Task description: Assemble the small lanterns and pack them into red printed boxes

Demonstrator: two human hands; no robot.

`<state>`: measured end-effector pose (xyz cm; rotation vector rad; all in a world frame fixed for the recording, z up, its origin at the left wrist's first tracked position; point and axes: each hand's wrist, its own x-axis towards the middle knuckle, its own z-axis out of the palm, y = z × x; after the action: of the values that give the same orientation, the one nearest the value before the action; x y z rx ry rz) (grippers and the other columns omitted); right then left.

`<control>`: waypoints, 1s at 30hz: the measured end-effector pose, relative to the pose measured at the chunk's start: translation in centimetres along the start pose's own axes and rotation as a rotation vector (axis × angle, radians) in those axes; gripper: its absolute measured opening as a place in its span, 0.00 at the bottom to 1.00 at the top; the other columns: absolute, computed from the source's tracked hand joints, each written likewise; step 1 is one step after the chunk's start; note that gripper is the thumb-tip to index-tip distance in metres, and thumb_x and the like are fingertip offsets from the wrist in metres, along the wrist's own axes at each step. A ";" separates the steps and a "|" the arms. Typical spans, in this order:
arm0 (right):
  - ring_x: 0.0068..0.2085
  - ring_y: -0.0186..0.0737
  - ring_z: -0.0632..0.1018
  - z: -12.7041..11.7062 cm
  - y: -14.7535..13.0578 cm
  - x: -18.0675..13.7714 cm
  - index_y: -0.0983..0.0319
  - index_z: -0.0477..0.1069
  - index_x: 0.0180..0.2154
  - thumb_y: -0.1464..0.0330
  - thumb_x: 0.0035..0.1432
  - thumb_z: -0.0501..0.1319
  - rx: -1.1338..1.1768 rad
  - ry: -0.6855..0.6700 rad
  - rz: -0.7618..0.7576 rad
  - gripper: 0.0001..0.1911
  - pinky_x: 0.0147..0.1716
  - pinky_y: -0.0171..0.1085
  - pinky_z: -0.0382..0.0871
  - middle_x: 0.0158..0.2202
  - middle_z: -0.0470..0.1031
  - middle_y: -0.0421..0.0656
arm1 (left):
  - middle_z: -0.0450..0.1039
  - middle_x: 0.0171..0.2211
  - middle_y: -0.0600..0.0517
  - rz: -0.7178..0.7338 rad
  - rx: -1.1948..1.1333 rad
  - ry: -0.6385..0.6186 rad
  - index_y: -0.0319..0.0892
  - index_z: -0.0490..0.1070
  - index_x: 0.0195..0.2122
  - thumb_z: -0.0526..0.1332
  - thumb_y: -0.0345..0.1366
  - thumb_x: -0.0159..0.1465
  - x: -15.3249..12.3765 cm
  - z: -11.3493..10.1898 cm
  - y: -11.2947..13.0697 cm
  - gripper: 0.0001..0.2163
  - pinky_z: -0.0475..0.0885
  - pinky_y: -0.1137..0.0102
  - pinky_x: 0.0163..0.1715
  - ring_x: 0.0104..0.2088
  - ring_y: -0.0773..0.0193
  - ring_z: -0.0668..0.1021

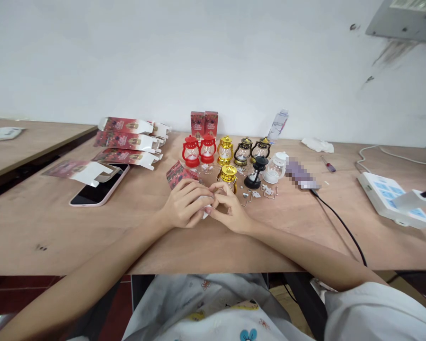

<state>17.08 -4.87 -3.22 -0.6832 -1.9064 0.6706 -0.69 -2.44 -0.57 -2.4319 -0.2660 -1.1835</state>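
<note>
Both hands meet over the table's front middle, around one red printed carton (pixel 180 176). My left hand (pixel 188 204) wraps its near end, fingers curled over it. With thumb and fingers my right hand (pixel 230 208) pinches the carton's white end flap (pixel 206 211); the fingers partly hide that end. Just beyond the hands stands a gold mini lantern (pixel 228 174). Behind it are two red lanterns (pixel 190 152), another gold lantern (pixel 225 150) and two bronze-black lanterns (pixel 243 152). A black lantern (pixel 256 173) and a white lantern (pixel 276 167) stand to the right.
Flattened red cartons (pixel 128 141) lie at left, one partly over a phone (pixel 88 192). Two upright red boxes (pixel 198 124) and a tilted bottle (pixel 279 124) stand near the wall. Wire hooks with small parts (pixel 255 194), a screwdriver (pixel 328 165) and a power strip (pixel 390 199) lie right.
</note>
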 end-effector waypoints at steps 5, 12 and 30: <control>0.49 0.40 0.69 0.0 0.1 0.0 0.62 0.63 0.23 0.67 0.57 0.62 0.031 -0.016 0.005 0.13 0.51 0.43 0.65 0.44 0.62 0.45 | 0.77 0.33 0.49 0.009 0.009 -0.011 0.41 0.66 0.39 0.52 0.28 0.56 0.0 0.0 0.1 0.10 0.70 0.63 0.38 0.34 0.61 0.78; 0.47 0.38 0.70 0.0 0.1 0.0 0.63 0.64 0.23 0.66 0.57 0.62 0.021 -0.039 0.029 0.13 0.50 0.41 0.65 0.44 0.61 0.46 | 0.77 0.33 0.48 0.019 0.004 -0.030 0.40 0.66 0.38 0.52 0.28 0.56 0.0 0.0 0.0 0.09 0.70 0.62 0.38 0.34 0.60 0.78; 0.47 0.39 0.69 0.3 0.4 -0.1 0.61 0.63 0.26 0.62 0.58 0.60 0.015 -0.003 0.110 0.13 0.47 0.40 0.66 0.43 0.63 0.46 | 0.75 0.33 0.48 -0.098 0.051 -0.231 0.40 0.68 0.33 0.51 0.30 0.60 0.3 -0.3 0.1 0.07 0.66 0.63 0.39 0.36 0.61 0.74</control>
<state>16.90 -4.77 -3.67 -0.7824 -1.8751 0.7545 -0.69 -2.70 -0.17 -2.5351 -0.4830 -0.9216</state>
